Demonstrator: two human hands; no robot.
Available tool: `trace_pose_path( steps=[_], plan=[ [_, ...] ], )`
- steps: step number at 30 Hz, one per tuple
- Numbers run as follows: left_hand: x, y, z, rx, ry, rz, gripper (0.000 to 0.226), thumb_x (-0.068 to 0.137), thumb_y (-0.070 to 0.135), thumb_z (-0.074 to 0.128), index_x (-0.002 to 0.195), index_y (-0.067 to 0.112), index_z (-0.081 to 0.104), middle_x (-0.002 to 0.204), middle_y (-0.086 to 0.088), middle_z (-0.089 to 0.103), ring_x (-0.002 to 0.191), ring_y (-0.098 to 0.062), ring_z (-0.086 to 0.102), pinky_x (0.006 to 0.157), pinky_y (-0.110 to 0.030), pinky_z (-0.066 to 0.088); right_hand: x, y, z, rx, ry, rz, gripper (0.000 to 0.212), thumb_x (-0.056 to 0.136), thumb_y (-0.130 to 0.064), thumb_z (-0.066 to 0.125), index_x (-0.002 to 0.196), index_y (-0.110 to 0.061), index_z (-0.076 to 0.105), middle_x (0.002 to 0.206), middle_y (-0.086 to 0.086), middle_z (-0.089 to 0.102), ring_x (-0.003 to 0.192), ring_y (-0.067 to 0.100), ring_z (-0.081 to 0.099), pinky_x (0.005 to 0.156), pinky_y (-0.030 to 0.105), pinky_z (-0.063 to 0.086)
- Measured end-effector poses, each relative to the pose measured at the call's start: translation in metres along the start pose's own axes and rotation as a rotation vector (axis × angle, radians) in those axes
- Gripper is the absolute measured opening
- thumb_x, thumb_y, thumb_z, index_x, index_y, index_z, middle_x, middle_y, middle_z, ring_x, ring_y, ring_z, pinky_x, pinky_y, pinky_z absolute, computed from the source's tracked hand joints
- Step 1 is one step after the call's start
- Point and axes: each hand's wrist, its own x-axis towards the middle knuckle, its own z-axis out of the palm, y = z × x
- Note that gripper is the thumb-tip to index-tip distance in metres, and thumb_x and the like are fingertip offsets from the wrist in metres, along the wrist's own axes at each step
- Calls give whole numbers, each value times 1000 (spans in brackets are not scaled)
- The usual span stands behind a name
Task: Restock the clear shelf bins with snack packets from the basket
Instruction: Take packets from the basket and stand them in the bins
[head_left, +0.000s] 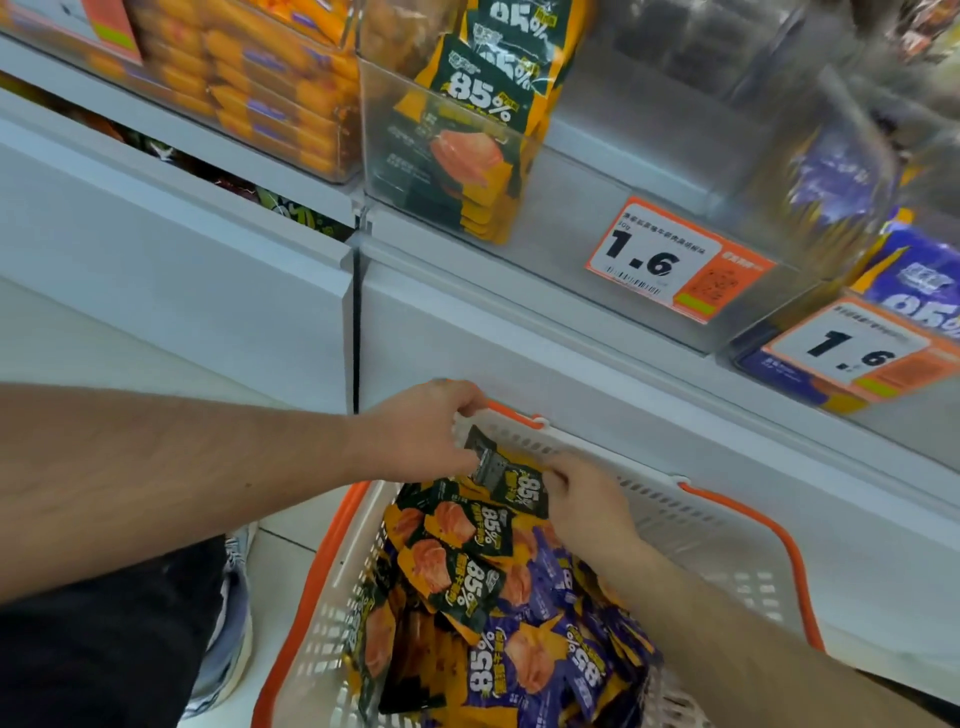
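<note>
My left fingers (467, 460) pinch a green packet (511, 480) at the basket (675, 514) rim, and my right hand (587, 499) grips its other end. One corner hold could slip, dropping it into the pile (483, 597). The green bin (441, 156) above looks half full. My right fingertips are hidden, and the right-hand bins blur.

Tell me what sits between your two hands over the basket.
In the head view, a dark green 85% packet lies between the left hand and right hand, above the white basket; both hands touch it.
</note>
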Motion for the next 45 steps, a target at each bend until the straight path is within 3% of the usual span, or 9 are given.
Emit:
trace_pose_path(
  steps=[3,7,10,13,15,19,27,34,45],
  plan=[
    [-1,1,1,60,-12,-6,84,72,41,76,144,28,35,137,5,46,120,-17,51,97,-35,49,-14,-9,-30,144,-59,-41,21,101,-20,49,89,-32,63,85,-11,64,80,9,59,63,17,40],
    [-8,8,3,67,14,131,23,78,36,75,81,37,52,84,16,57,74,0,56,62,-11,45,-31,-29,-56,426,-59,20,21,99,-12,53,87,-24,66,90,-7,70,75,-9,64,61,5,41],
    [-16,10,5,231,206,444,30,79,22,74,67,32,49,69,19,49,61,1,46,52,-3,29,-35,-41,-65,703,28,169,23,94,-3,57,86,-19,71,86,-3,74,88,9,68,69,17,47],
    [-20,15,2,405,423,802,2,71,23,60,70,22,58,75,9,59,62,-13,57,48,-16,42,-36,-55,-77,1381,0,401,20,89,4,51,100,-3,65,93,13,71,85,27,67,63,26,55],
    [-22,22,-2,476,439,935,14,68,21,47,78,19,56,77,2,62,65,-20,60,44,-23,46,-39,-66,-85,1556,-122,460,21,90,-5,52,108,-1,62,92,15,70,74,25,67,66,35,58],
    [-27,30,-1,587,441,1023,26,65,19,55,89,18,47,84,-1,63,70,-21,59,44,-27,43,-41,-83,-96,1319,-214,388,17,96,-9,57,109,-6,67,83,10,74,65,20,68,63,37,58],
    [-28,9,-22,548,505,829,47,68,56,65,96,19,62,101,-1,59,80,-17,58,68,-31,43,-27,-107,-155,476,164,-148,9,89,-16,68,81,-16,72,78,6,75,79,32,70,80,53,57],
    [-21,20,-27,322,662,722,33,76,40,60,101,21,53,101,2,54,83,-17,57,70,-36,49,-12,-167,-229,745,415,-428,18,93,-8,63,77,-16,67,65,-1,72,52,9,63,51,22,49],
    [-19,18,-22,314,561,653,28,76,35,55,96,16,62,96,0,58,77,-19,60,65,-32,49,104,-221,-234,922,298,-29,34,88,-23,72,76,-23,40,69,2,44,48,13,31,43,19,29]
  ],
)
